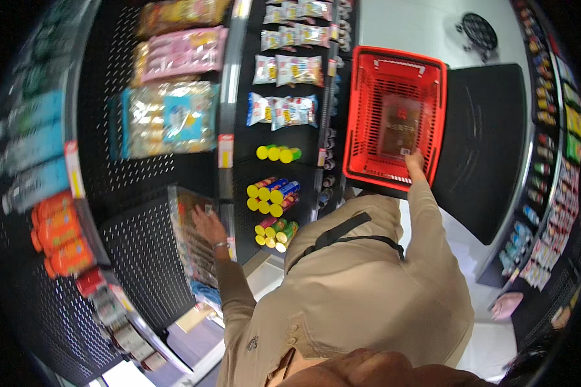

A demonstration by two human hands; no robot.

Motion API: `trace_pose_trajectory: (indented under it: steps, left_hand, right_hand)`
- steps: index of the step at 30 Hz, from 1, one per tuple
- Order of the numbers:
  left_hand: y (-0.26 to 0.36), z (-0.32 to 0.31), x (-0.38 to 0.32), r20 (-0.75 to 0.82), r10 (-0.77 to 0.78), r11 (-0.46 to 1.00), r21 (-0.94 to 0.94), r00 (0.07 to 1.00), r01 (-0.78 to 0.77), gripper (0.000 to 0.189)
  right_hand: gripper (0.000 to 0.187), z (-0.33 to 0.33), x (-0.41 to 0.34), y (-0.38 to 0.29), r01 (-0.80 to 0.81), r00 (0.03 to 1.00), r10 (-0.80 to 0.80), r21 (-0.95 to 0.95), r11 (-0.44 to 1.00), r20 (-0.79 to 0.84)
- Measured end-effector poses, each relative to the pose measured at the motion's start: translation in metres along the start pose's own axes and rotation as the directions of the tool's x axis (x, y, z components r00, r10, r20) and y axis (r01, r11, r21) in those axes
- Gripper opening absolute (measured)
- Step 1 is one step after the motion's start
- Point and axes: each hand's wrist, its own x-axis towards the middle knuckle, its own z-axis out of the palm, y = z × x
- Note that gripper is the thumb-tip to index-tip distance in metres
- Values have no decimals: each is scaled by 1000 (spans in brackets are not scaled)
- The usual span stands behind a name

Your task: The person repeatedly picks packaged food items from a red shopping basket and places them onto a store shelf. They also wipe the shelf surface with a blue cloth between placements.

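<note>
A red plastic shopping basket [398,176] stands on a black surface at the upper right, with a flat brown package [398,126] inside it. Over the basket's near end reaches my right hand [415,158], at the lower right corner of that package; whether the fingers grip it is unclear. On the left shelf, my left hand [208,225] lies against a row of upright brown packages in clear film [191,246], fingers spread over the front one. Nothing is seen closed in that hand. A bracelet circles the left wrist.
Large snack packs [174,118] lie on the shelf above my left hand. Small snack bags [295,112] and yellow-lidded canisters [271,196] fill the middle shelves. Bottles [34,145] and orange packs [60,232] stand far left. A black round-topped stool [479,33] is beyond the basket; stocked shelves [554,145] curve along the right.
</note>
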Motion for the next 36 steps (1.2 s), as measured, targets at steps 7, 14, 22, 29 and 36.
trace_pose_trajectory:
  steps: [7, 14, 22, 29, 36]
  left_hand:
    - [2, -9, 3, -28, 47, 995, -86, 998, -49, 57]
    - [22, -29, 5, 60, 10, 988, -155, 998, 0, 57]
    - [27, -39, 5, 78, 26, 999, -27, 997, -24, 57]
    - [24, -36, 3, 90, 7, 998, -58, 996, -2, 57]
    - [22, -33, 3, 46, 36, 993, -116, 998, -31, 59]
  right_hand:
    - [79, 1, -6, -28, -133, 971, 130, 1, 991, 199]
    - [94, 0, 0, -53, -294, 940, 264, 126, 947, 214]
    - [86, 3, -1, -75, -353, 930, 347, 36, 935, 118]
    - [72, 14, 5, -84, -364, 931, 363, 16, 931, 40]
    - [60, 39, 26, -73, -221, 974, 209, 138, 966, 93]
